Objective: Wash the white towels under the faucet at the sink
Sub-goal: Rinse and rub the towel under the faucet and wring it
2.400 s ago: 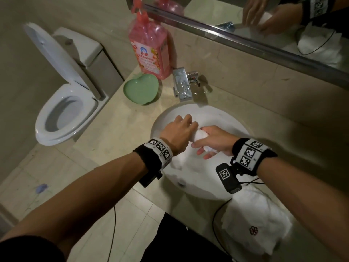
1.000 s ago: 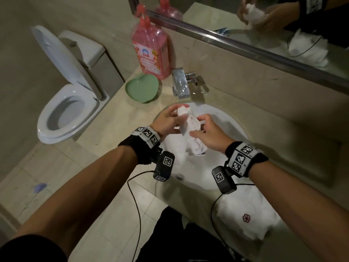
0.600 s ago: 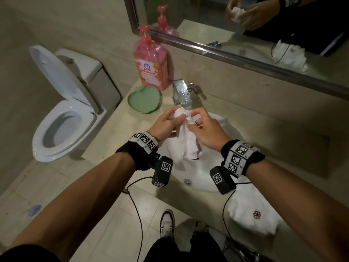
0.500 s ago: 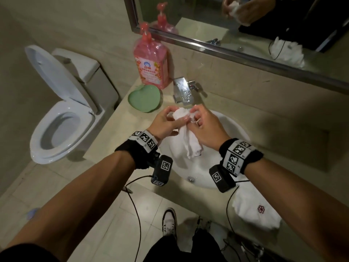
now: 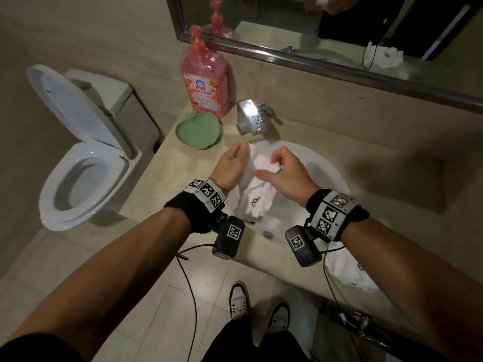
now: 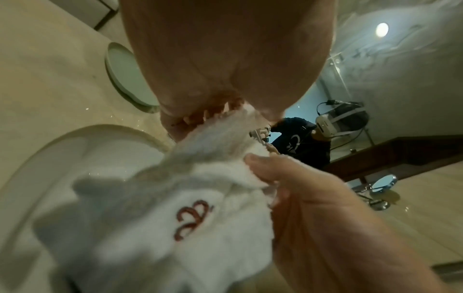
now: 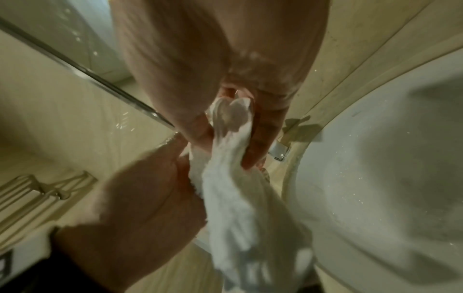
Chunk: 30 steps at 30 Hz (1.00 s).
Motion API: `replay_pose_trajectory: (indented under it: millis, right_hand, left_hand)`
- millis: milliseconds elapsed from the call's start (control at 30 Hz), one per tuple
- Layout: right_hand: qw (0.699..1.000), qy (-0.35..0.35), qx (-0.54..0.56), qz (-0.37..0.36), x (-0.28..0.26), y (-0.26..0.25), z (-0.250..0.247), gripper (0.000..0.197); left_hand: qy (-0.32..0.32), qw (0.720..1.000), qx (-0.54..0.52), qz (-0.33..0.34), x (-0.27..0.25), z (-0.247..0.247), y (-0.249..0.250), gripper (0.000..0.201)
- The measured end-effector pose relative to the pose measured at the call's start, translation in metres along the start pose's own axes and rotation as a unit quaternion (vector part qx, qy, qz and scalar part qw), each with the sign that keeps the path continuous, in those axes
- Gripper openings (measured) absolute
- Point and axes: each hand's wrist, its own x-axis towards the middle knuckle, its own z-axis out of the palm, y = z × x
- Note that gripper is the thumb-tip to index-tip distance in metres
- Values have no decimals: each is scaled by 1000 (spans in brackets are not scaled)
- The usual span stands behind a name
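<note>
A wet white towel (image 5: 257, 194) with a red embroidered mark hangs over the white sink (image 5: 326, 168), just in front of the chrome faucet (image 5: 248, 116). My left hand (image 5: 241, 155) grips its upper end from the left. My right hand (image 5: 275, 163) pinches the bunched top from the right. In the left wrist view the towel (image 6: 162, 208) droops below both hands. The right wrist view has my fingers (image 7: 263, 138) curled round a fold of the towel (image 7: 233, 188). No water stream is visible. A second white towel (image 5: 350, 273) lies on the counter at the near right.
A pink soap pump bottle (image 5: 206, 82) and a green heart-shaped dish (image 5: 200, 130) stand left of the faucet. A toilet (image 5: 78, 178) with its lid up is beside the counter. The mirror (image 5: 326, 30) runs along the back wall. Cables hang from my wrist cameras.
The towel was lifted out of the basin and held up near the faucet. Since half a second ago my hands have parted slightly, and the bunched top now shows between them.
</note>
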Motion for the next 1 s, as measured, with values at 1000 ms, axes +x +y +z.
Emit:
replay_pose_trajectory:
  millis: [1000]
  right_hand:
    - [983,53,63,161,-172,53,-77,41]
  left_hand:
    - [-119,985,65,-107,-126,96,-32,29]
